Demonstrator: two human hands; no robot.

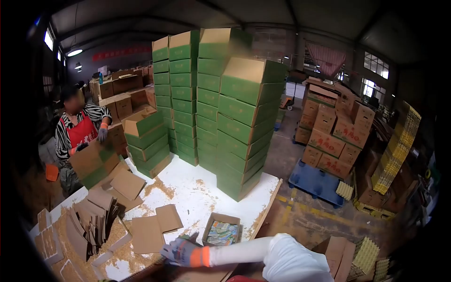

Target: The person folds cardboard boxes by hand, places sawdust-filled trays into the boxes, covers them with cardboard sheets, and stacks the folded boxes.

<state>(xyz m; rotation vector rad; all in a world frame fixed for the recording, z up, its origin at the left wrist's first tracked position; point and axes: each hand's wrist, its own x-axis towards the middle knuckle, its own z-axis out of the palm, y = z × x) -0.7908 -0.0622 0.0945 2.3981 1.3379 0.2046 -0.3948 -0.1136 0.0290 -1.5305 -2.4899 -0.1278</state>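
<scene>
White tabletop [188,184], strewn with brown shreds, is spread beneath a small open box [228,218] filled with colourful packets, near the bottom edge of the view. Behind the small box, tall stacks of green cartons [242,120] are lined up on the table; a shorter green stack [149,149] is set farther back to its left. Directly left of it, flat cardboard pieces [147,235] are laid, and beyond them a bundle of upright cardboard sheets [96,225] is gathered.

At the small box's near left side, the gloved right hand [181,251] is placed palm down over brown cardboard [188,273], its fingers bent at the edge; whether anything is pinched cannot be told. The left hand's state cannot be told either.

Far left of the small box, a person in a red apron [82,130] is seen behind a partly green carton [96,162]. To its right, beyond the table, brown cartons [332,138] are piled near a blue pallet [314,184].
</scene>
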